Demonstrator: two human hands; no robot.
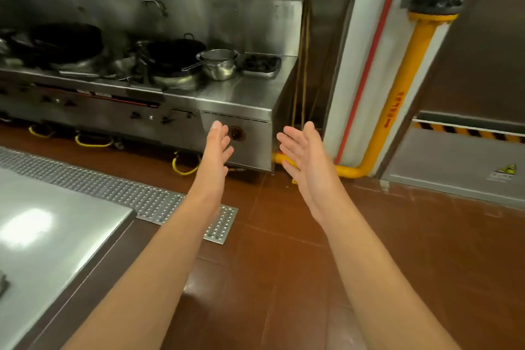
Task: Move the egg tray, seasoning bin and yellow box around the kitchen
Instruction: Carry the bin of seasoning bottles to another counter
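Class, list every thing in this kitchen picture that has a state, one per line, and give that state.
left hand: open, fingers straight, holding nothing
right hand: open, palm facing left, holding nothing
wok: sitting on the stove
steel pot: upright, a strainer resting in it
metal tray: flat on the stove top, holding dark pieces
floor drain grate: in place

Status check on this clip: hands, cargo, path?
Left hand and right hand open, empty. Egg tray, bin, yellow box not in view. Wok range ahead.
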